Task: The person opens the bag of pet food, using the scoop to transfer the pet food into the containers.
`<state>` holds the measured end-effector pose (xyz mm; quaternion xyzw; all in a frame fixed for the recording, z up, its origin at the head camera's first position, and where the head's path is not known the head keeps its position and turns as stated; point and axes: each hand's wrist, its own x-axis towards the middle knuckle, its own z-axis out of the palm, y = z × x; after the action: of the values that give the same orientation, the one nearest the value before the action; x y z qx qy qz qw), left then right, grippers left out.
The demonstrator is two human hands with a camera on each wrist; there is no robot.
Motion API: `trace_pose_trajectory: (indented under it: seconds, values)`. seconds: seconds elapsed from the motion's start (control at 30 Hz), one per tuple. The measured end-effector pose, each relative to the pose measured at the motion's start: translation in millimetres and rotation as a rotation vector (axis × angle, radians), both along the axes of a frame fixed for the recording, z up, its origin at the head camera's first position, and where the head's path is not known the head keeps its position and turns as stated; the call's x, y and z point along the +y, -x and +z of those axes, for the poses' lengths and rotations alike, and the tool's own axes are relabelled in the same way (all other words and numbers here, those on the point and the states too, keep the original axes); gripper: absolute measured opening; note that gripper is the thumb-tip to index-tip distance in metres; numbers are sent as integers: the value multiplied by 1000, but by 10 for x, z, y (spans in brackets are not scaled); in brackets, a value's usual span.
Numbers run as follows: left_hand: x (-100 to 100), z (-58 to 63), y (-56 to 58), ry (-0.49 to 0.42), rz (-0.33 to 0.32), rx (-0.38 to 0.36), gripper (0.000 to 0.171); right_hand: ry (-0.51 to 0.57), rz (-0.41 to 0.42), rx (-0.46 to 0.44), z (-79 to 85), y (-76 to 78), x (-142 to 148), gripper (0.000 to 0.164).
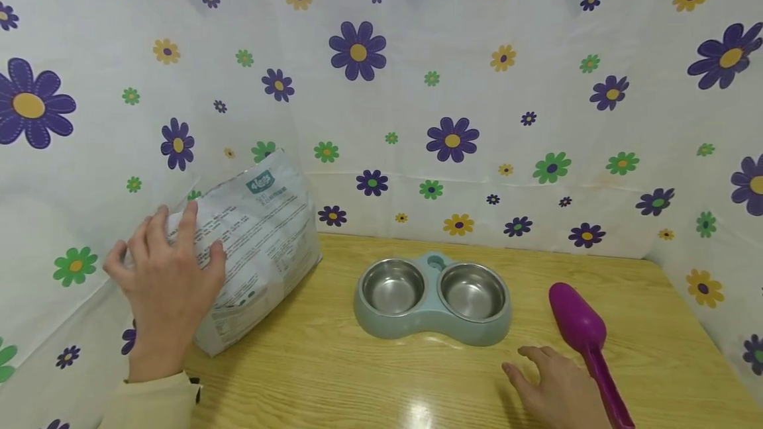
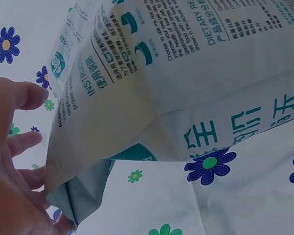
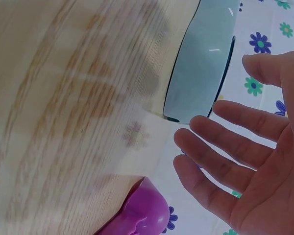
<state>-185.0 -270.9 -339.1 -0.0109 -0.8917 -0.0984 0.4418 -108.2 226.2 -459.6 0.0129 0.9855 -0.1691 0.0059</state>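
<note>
A white pet food bag [image 1: 256, 243] with printed text stands tilted at the left of the table. My left hand [image 1: 169, 277] is at its upper left edge with the fingers spread; in the left wrist view the fingertips are right beside the folded end of the bag [image 2: 103, 127]. My right hand [image 1: 557, 382] is above the table with loosely bent fingers and holds nothing. Beyond it sits a blue-green double bowl stand [image 1: 432, 323] with two steel bowls. A purple scoop [image 1: 578, 323] lies just right of my right hand, handle toward me.
The wooden table [image 1: 357, 382] meets a white cloth [image 1: 387, 104] with printed flowers at the back and both sides. In the right wrist view, the bowl stand [image 3: 201, 63] and the scoop [image 3: 147, 210] appear on either side ahead of the fingers.
</note>
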Motion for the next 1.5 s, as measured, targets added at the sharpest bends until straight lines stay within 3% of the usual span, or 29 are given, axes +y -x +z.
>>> trace_pose_trajectory:
  seconds: [0.17, 0.37, 0.67, 1.13, 1.3, 1.5]
  values:
    - [-11, -25, 34, -12, 22, -7, 67, 1, -7, -16, -15, 3, 5, 52]
    - [87, -71, -2, -16, 13, 27, 67, 12, -12, -23, -8, -13, 19, 53]
    - [337, -239, -131, 56, 47, 105, 71, 21, -21, 20, 0, -36, 26, 51]
    - [668, -585, -305, 152, 121, 185, 99, 17, -13, -8, -7, -52, 21, 54]
    - [745, -669, -324, 183, 144, 172, 115, 22, -26, -5, 0, -66, 22, 52]
    - [793, -738, -343, 189, 166, 130, 115, 41, -42, -31, -27, -76, 44, 52]
